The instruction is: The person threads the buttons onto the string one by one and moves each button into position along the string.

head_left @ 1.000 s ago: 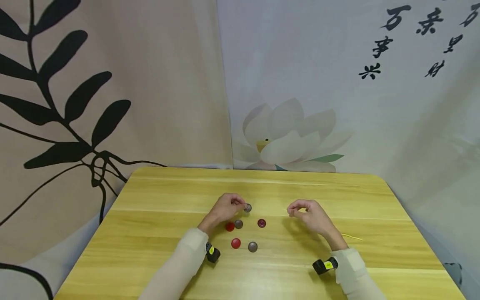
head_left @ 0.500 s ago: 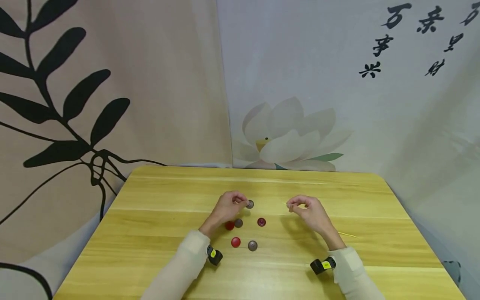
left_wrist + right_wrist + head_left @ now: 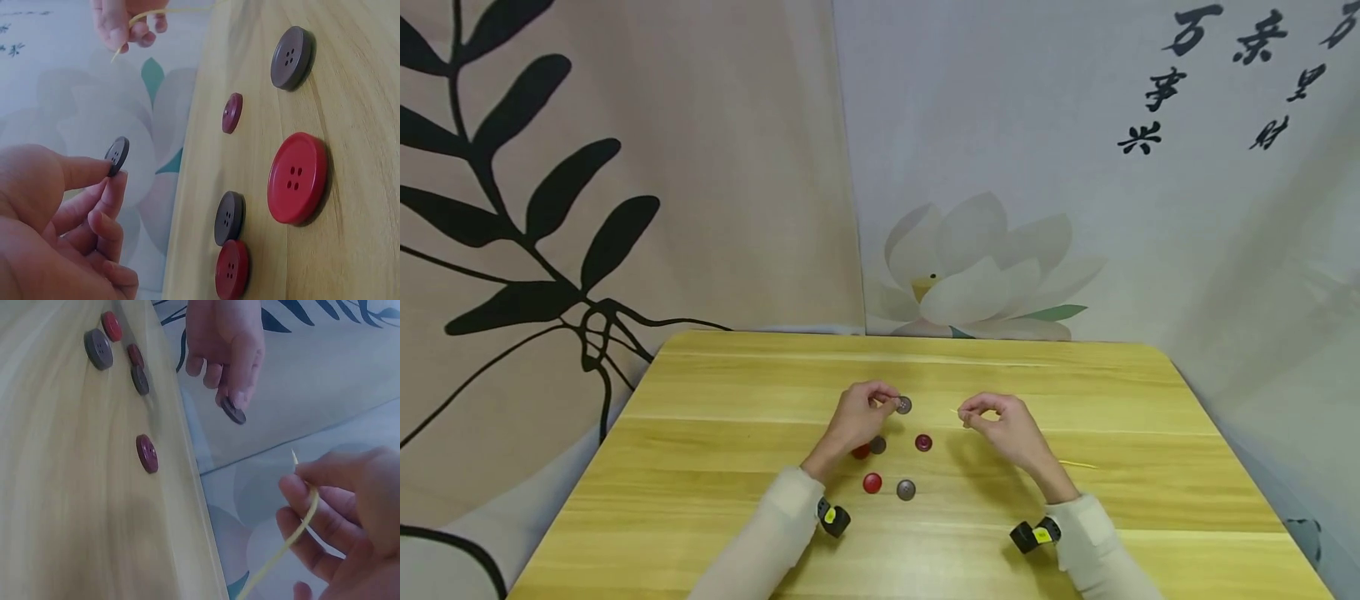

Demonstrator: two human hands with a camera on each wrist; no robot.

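Note:
Between thumb and forefinger, my left hand (image 3: pixel 859 417) pinches a dark grey four-hole button (image 3: pixel 117 156) by its edge, above the table. Facing it, my right hand (image 3: pixel 1006 425) pinches a yellow cord (image 3: pixel 284 549) near its end, and a short pointed tip sticks out past the fingertips toward the button. The cord's other end trails over the table behind the right wrist. A gap separates the cord tip from the button. Below the hands lie a maroon button (image 3: pixel 923 442), a large red button (image 3: pixel 297 178) and a grey-brown button (image 3: pixel 292 57).
Close to my left wrist, a smaller dark button (image 3: pixel 229 218) and a red button (image 3: pixel 232 270) lie against each other. The wooden table (image 3: pixel 760 367) ends at a printed curtain (image 3: pixel 760 167) behind it.
My right hand has moved left with the cord, closer to the button. My left hand has lifted the button slightly and shifted a little right. The buttons on the table stay put.

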